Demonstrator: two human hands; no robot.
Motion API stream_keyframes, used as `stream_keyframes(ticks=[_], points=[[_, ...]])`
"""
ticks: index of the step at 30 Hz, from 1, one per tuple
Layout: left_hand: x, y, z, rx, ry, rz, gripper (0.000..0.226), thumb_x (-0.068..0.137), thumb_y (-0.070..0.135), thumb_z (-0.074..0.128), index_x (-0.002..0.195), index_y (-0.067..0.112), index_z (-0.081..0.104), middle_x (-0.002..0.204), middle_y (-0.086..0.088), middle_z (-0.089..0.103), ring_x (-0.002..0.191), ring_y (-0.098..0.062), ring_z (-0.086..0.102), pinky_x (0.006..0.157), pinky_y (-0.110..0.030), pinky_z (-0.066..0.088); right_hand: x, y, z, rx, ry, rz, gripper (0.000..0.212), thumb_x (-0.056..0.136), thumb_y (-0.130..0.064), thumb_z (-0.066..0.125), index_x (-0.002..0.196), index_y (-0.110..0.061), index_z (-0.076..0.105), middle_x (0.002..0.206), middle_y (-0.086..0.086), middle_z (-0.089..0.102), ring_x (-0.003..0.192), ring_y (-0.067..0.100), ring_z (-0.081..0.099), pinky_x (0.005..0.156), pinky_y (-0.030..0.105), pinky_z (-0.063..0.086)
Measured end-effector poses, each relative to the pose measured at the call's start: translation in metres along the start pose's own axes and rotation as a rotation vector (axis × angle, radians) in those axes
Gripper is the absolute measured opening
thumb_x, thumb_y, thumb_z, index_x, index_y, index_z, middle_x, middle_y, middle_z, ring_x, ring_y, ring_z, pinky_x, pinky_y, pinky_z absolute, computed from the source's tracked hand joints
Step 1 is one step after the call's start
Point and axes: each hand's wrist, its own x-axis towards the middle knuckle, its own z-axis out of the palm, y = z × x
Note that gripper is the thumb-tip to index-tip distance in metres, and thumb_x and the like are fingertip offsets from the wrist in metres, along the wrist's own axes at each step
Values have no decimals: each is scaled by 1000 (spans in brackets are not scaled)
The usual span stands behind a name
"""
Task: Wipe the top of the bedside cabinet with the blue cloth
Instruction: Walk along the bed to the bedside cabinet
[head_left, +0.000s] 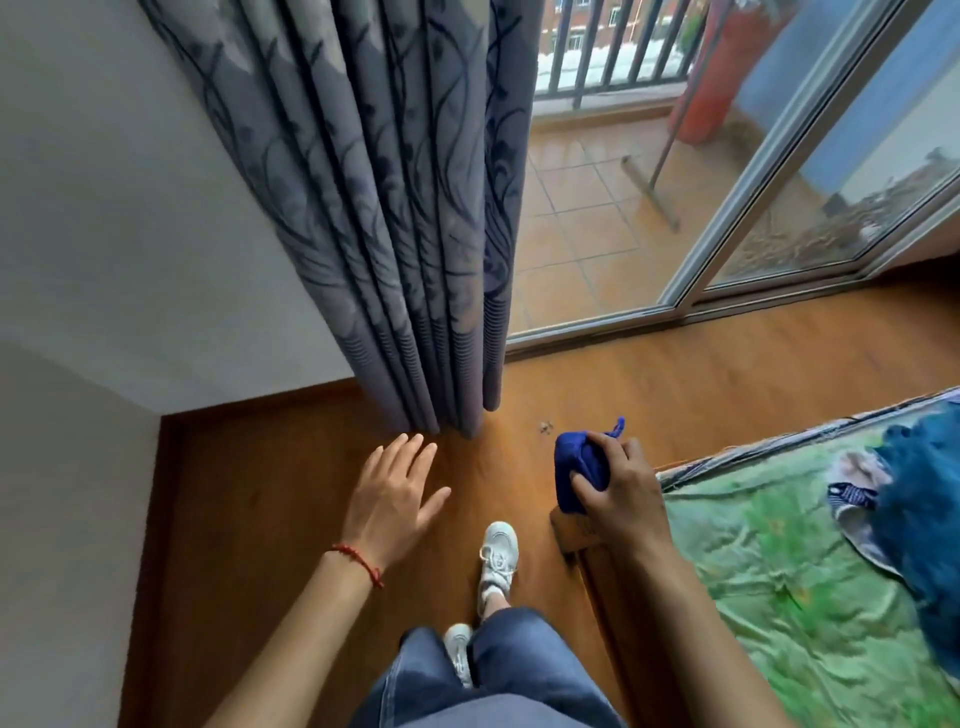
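Wooden flooring (322, 519) fills the corner of a bedroom, with a patterned grey curtain (395, 208) hanging beside an open sliding glass door (810, 171) onto a tiled balcony. At right lies a bed with a green sheet (779, 561). The right hand (618, 493) is closed around the bunched blue cloth (576, 465), held above a brown wooden corner (574, 530) at the bed's edge; whether that is the bedside cabinet's top I cannot tell, since little of it shows. The left hand (395, 493) is empty, fingers spread wide, hovering over the floor near the curtain's hem. White sneakers (497, 553) stand below.

The wipe itself looks not yet begun. To do it well, the cloth would best be flattened under the palm rather than kept balled, then drawn in overlapping passes from the far edge toward the body, with the free hand bracing nearby.
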Motion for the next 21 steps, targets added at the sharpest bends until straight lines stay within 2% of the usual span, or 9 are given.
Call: stream_keyframes(ticks=[4,8,12,17,21], points=[[68,4,0,4,-13,72,63,90,49,31,113,0,64,112,-19,64,106,-35,60,87,-50,48,53,8,-11,10,3,37,49,74,-16,68,120,-14,53,102,12,49,88,33,55,74,40,46],[133,18,-4,16,20,157,65,93,51,28,113,1,64,115,-17,63,108,-33,58,94,-44,41,95,17,-27,33,33,80,48,74,-17,68,120,-15,53,102,10,49,88,32,55,74,36,45],[192,38,-5,3,23,267,57,83,44,40,111,1,66,113,-17,64,106,-32,60,89,-45,47,125,33,-44,38,99,171,48,74,-16,70,119,-12,55,103,12,50,90,32,54,73,32,40],[271,74,-1,-14,-33,480,55,80,41,42,107,0,67,111,-20,64,101,-34,62,83,-49,51,140,62,-60,62,193,330,45,76,-17,69,118,-13,55,102,10,49,86,31,56,69,32,42],[339,109,9,-7,-96,684,57,80,43,43,106,-1,67,110,-21,65,100,-36,63,79,-51,52,150,81,-71,74,317,495,45,78,-18,68,120,-12,54,106,10,49,91,29,57,70,30,42]])
